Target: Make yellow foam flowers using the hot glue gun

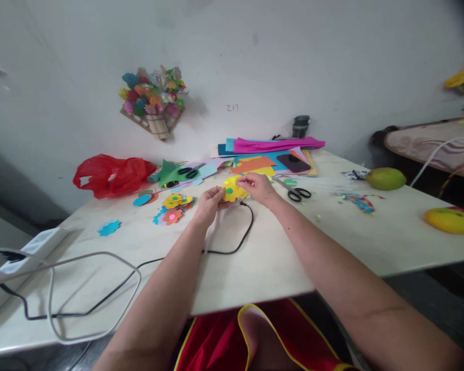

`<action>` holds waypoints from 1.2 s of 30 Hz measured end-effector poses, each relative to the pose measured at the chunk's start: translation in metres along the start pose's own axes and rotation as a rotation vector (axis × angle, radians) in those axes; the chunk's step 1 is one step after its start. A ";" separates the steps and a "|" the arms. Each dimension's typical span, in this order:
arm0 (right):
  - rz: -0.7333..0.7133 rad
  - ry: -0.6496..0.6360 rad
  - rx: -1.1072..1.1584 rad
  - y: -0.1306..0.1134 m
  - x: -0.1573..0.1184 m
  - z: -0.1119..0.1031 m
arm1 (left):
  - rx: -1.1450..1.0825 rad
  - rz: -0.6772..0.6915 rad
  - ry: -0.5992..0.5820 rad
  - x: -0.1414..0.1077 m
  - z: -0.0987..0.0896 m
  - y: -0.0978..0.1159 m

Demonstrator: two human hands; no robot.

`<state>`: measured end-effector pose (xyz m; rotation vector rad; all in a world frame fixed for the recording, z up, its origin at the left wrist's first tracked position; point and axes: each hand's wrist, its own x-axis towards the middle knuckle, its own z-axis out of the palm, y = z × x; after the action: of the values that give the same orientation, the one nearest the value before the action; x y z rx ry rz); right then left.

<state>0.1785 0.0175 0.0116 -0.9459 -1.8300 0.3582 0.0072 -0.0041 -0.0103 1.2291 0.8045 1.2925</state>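
Observation:
A yellow paper flower [232, 189] with a green round centre is held up above the middle of the table. My left hand [210, 204] pinches its left edge between thumb and fingers. At the flower's upper right, the fingers of my right hand [257, 186] are closed in a pinch on or against a petal; the exact contact is too small to make out. To the left lie a stack of yellow flowers [175, 200], an orange flower with a pink centre [172, 216] and a blue flower shape [109, 228]. Black-handled scissors [298, 194] rest right of my right hand.
Coloured sheets [251, 165], a phone [294, 163] and a second pair of scissors [191, 170] lie at the back. A red plastic bag [114, 175] is at back left. Cables cross the front left from a power strip [42, 242]. Two mangoes [385, 179] sit at right.

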 end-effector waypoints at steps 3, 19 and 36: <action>-0.138 0.025 -0.244 -0.004 -0.003 0.004 | 0.018 0.008 -0.003 0.000 0.000 -0.001; -0.372 -0.141 -0.663 -0.017 -0.010 0.005 | 0.007 -0.025 -0.037 0.000 -0.003 -0.002; 0.314 -0.018 0.137 0.000 -0.004 0.020 | -0.001 -0.057 -0.123 -0.003 0.000 0.002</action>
<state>0.1615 0.0182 -0.0005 -1.1373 -1.6488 0.6789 0.0063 -0.0071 -0.0089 1.2633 0.7446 1.1599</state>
